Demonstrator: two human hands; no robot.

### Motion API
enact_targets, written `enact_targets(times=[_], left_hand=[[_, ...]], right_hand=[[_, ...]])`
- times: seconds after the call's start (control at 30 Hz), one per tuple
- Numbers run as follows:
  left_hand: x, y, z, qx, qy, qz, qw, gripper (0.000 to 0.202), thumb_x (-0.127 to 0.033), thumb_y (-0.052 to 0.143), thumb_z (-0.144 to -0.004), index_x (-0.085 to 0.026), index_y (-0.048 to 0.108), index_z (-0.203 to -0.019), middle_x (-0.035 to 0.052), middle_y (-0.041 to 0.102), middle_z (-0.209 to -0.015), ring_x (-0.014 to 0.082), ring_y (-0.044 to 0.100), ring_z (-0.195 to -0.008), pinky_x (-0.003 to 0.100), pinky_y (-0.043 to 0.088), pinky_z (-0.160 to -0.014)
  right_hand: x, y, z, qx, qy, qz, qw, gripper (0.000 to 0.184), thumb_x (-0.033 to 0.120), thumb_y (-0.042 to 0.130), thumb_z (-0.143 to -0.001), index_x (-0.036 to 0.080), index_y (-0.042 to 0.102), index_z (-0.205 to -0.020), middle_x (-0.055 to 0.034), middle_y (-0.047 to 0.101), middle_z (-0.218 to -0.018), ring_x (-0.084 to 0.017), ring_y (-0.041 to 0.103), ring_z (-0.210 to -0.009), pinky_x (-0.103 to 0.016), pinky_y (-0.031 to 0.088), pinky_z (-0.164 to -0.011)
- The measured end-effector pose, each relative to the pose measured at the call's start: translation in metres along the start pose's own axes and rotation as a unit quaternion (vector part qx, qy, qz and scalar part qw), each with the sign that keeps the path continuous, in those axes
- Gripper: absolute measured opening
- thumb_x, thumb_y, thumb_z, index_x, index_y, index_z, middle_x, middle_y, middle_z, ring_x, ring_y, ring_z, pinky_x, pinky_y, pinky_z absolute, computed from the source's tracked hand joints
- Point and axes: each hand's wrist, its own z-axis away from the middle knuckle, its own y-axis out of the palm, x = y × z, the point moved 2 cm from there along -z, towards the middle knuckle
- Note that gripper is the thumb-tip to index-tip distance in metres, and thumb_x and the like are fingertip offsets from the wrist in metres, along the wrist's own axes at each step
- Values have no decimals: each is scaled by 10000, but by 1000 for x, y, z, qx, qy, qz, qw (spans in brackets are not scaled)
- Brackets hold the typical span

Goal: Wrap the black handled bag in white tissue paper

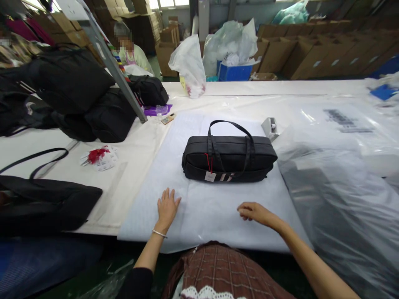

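Your left hand (166,207) lies flat on the white sheet (202,220) just in front of the black bag (229,158), grip open; your right hand (254,211) is also in front of the bag, fingers curled on the sheet, can't tell if the grip holds it; bag lies on the sheet on the worktop (280,89), clear of both hands

A long white-covered work table (280,88) spans the room from 9 to 3 o'clock, and a slanted grey metal post (115,68) rises toward 11 o'clock. Stacked brown cardboard boxes (311,58) line the back from 10 to 2 o'clock. Daylight enters through pale windows (168,3) at 12 o'clock, and dark green floor (120,255) shows at 7 o'clock.
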Motion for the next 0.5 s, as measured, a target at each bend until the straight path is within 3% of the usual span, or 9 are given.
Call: enact_targets(times=[0.1,0.2,0.27,0.37,0.43,0.5], left_hand=[[-29,-61,-48,-96,32,61,993,511,-382,496,-982,-139,493,-1432,208,400,-1555,348,373,-1445,528,391,-1120],[-83,-129,-98,-187,90,118,971,544,-419,464,-997,-162,440,-1476,169,349,-1594,317,288,-1491,514,321,-1176],[-124,-162,-128,-197,122,139,963,542,-431,437,-1010,-161,431,-1480,144,349,-1599,286,276,-1498,486,285,-1199],[-178,-183,-166,-151,142,144,968,601,-502,412,-1008,-131,418,-1481,153,369,-1587,292,283,-1491,509,275,-1196],[-205,-181,-189,-106,148,146,972,641,-532,382,-1009,-101,397,-1483,181,400,-1562,293,316,-1472,526,285,-1179],[-222,-172,-210,-51,140,149,978,665,-566,375,-997,-62,459,-1423,219,519,-1449,303,440,-1386,508,306,-1155]], right_hand=[[69,-68,9,-181,-100,-37,978,497,609,512,-874,172,692,-1027,-87,732,-886,-223,682,-829,-351,540,-795],[131,-129,14,-390,-207,17,897,498,590,500,-916,207,668,-1186,-92,721,-1119,-246,658,-1063,-418,498,-996],[156,-154,6,-464,-263,95,841,523,565,452,-952,220,606,-1313,-102,628,-1344,-260,551,-1275,-458,394,-1131],[158,-172,-27,-487,-275,205,803,635,562,344,-976,162,471,-1454,-160,427,-1544,-302,343,-1459,-538,256,-1206],[142,-176,-55,-484,-245,274,794,689,567,287,-970,113,448,-1462,-215,373,-1562,-374,277,-1481,-643,231,-1176],[121,-176,-80,-440,-250,351,788,664,515,204,-970,121,497,-1416,-234,425,-1520,-422,288,-1465,-710,241,-1131]])
